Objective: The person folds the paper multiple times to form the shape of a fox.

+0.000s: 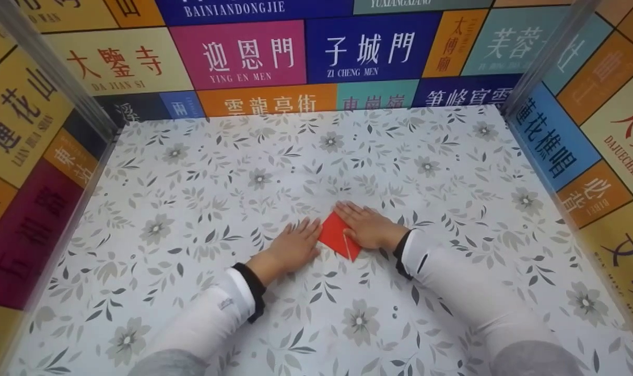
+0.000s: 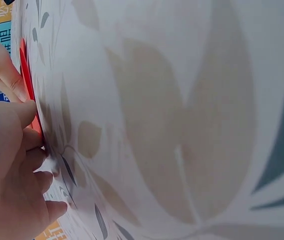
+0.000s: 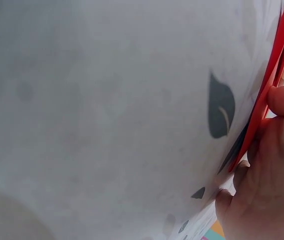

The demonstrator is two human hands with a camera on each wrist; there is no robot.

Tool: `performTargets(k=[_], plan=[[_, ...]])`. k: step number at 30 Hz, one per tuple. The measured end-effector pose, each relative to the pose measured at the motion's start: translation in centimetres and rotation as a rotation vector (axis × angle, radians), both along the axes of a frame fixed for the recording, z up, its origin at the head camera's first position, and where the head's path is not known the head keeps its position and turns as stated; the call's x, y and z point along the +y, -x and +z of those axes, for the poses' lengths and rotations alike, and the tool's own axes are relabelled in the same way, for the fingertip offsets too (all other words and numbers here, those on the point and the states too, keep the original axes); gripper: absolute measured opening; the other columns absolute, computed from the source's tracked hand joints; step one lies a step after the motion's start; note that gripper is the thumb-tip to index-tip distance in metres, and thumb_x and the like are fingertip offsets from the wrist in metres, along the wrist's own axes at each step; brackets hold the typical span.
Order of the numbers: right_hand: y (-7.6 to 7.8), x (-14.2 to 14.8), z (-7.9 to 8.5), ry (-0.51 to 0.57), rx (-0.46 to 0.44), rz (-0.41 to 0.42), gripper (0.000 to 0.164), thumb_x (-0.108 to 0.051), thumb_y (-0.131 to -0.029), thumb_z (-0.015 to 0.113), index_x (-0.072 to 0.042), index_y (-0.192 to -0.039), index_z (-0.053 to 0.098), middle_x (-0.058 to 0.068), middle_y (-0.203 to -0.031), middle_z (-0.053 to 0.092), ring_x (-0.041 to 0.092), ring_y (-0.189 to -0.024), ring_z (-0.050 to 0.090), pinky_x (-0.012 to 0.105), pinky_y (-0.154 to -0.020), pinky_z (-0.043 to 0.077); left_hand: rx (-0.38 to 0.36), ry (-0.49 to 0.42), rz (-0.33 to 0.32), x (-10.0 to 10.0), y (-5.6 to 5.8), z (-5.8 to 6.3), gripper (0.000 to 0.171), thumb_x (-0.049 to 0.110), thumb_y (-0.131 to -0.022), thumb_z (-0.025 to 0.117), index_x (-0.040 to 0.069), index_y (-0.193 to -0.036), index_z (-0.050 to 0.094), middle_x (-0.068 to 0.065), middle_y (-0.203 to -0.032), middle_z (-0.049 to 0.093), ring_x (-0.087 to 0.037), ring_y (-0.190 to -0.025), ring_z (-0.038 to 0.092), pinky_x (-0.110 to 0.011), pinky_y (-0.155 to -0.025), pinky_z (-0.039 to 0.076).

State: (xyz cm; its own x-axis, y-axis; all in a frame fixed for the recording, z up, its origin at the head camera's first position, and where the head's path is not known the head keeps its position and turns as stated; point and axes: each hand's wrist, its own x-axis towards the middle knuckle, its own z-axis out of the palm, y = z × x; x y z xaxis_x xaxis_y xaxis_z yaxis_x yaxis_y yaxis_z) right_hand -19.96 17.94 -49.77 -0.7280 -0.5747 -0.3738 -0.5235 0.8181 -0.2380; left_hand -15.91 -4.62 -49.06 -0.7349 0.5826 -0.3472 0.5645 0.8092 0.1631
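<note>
A small folded sheet of red paper point(image 1: 337, 232) lies on the table, roughly diamond-shaped, with a thin pale line between its folded flaps near the lower right. From the left, my left hand point(image 1: 294, 248) touches the paper's edge, its fingers extended. My right hand point(image 1: 367, 225) rests over the upper right part, fingers extended and thumb on the paper. Its palm and fingers hide that side. Seen edge-on in the right wrist view, the red paper point(image 3: 266, 95) has layers standing slightly apart beside the thumb. In the left wrist view it is a thin red strip point(image 2: 28, 75).
The tabletop point(image 1: 217, 198) has a white covering printed with grey flowers and leaves. Upright panels with coloured blocks of Chinese lettering point(image 1: 238, 55) stand along the back, left and right edges. Clear corner strips point(image 1: 551, 57) join them.
</note>
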Motion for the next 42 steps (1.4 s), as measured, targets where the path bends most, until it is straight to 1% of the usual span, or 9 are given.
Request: performTargets(k=[5,12,22,26,30,33,36,39,42], plan=[[-0.1,0.0,0.2,-0.009,-0.01,-0.008,0.063,-0.032,-0.105,0.033,-0.013,-0.157,0.004,0.005,-0.164,0.003,0.026,-0.151,0.003,0.051,-0.121,0.012,-0.024,-0.021,0.008,-0.5,-0.4,0.0,0.061,0.04,-0.104,0.034,0.01,-0.155,0.02,-0.003,-0.163,0.012,-0.027,-0.151,0.009,-0.05,-0.12,0.015],[-0.1,-0.1,0.1,0.0,-0.006,-0.009,0.062,-0.031,-0.105,0.033,-0.013,-0.157,0.005,0.006,-0.164,0.005,0.027,-0.151,0.004,0.052,-0.12,0.012,-0.06,-0.038,0.023,-1.0,-0.8,0.6,0.06,0.04,-0.104,0.032,0.011,-0.155,0.02,-0.003,-0.163,0.012,-0.026,-0.151,0.009,-0.05,-0.12,0.013],[0.1,0.0,-0.1,0.004,0.002,-0.003,0.062,-0.031,-0.104,0.034,-0.013,-0.157,0.006,0.006,-0.164,0.005,0.028,-0.151,0.004,0.053,-0.12,0.013,-0.062,0.026,-0.007,-0.8,-1.2,1.7,0.064,0.04,-0.103,0.04,0.006,-0.154,0.022,-0.007,-0.162,0.014,-0.026,-0.15,0.013,-0.049,-0.12,0.016],[0.2,0.0,-0.1,0.002,-0.004,-0.009,0.063,-0.031,-0.104,0.034,-0.013,-0.157,0.006,0.005,-0.164,0.004,0.027,-0.151,0.003,0.053,-0.12,0.012,-0.092,0.04,-0.008,-0.9,-1.1,2.2,0.065,0.041,-0.102,0.043,0.006,-0.153,0.024,-0.009,-0.162,0.014,-0.026,-0.15,0.014,-0.049,-0.12,0.017],[0.1,-0.1,0.0,-0.004,-0.019,-0.01,0.063,-0.031,-0.104,0.035,-0.014,-0.157,0.005,0.005,-0.164,0.004,0.026,-0.151,0.002,0.051,-0.12,0.012,-0.115,-0.006,0.024,-0.9,-0.2,2.8,0.06,0.039,-0.102,0.043,0.008,-0.152,0.03,-0.009,-0.161,0.019,-0.026,-0.15,0.016,-0.049,-0.12,0.016],[0.0,-0.1,0.2,-0.009,-0.023,-0.009,0.063,-0.031,-0.104,0.035,-0.013,-0.157,0.006,0.005,-0.164,0.004,0.026,-0.151,0.003,0.051,-0.121,0.012,-0.063,-0.08,0.07,-0.5,1.1,3.0,0.059,0.037,-0.102,0.045,0.005,-0.149,0.034,-0.013,-0.158,0.028,-0.028,-0.147,0.025,-0.046,-0.119,0.021],[0.0,0.0,0.1,-0.008,-0.021,-0.009,0.062,-0.031,-0.104,0.035,-0.013,-0.157,0.006,0.005,-0.164,0.005,0.027,-0.151,0.003,0.051,-0.12,0.012,-0.005,-0.142,0.149,0.3,2.4,2.6,0.061,0.037,-0.1,0.05,0.002,-0.148,0.036,-0.017,-0.152,0.038,-0.031,-0.141,0.036,-0.044,-0.116,0.029],[0.1,0.0,0.0,0.003,-0.016,-0.006,0.062,-0.031,-0.104,0.034,-0.013,-0.157,0.006,0.006,-0.164,0.005,0.027,-0.151,0.003,0.051,-0.12,0.012,0.032,-0.148,0.216,1.4,3.2,2.1,0.061,0.039,-0.097,0.055,0.001,-0.144,0.042,-0.018,-0.143,0.048,-0.033,-0.132,0.046,-0.044,-0.11,0.039],[0.1,0.1,-0.1,0.003,-0.01,-0.004,0.062,-0.032,-0.104,0.033,-0.013,-0.157,0.006,0.004,-0.164,0.004,0.025,-0.151,0.002,0.05,-0.121,0.011,0.068,-0.127,0.242,2.5,3.5,1.7,0.057,0.043,-0.094,0.06,0.001,-0.133,0.052,-0.017,-0.128,0.056,-0.031,-0.119,0.054,-0.043,-0.099,0.048]])
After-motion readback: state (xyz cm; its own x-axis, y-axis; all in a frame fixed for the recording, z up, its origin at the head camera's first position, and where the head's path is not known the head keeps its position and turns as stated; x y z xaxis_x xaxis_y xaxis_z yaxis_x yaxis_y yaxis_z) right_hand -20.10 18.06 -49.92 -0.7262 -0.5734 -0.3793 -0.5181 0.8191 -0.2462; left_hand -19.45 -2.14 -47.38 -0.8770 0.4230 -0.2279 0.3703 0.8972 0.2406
